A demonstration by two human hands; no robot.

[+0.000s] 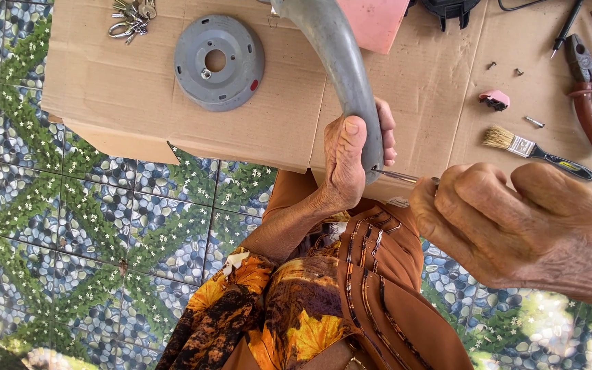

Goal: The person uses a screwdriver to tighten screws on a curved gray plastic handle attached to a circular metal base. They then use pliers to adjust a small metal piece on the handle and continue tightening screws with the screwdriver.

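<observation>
Grip matters most: left hand (351, 161) clenches the curved grey arm (340, 65) near its lower end, thumb on top. Right hand (508, 229) pinches a screwdriver (402, 176), tip just below the left fingers; hold it square, arm steady.

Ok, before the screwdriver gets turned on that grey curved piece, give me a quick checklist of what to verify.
1. Left hand grips the grey curved piece: ok.
2. Right hand wrapped around the screwdriver handle: ok.
3. Screwdriver shaft reaches the piece's lower end: ok.
4. Tip seated in a screw: cannot tell, hidden by the fingers.
5. Loose screws lying on the cardboard, away from the hands: ok.
</observation>
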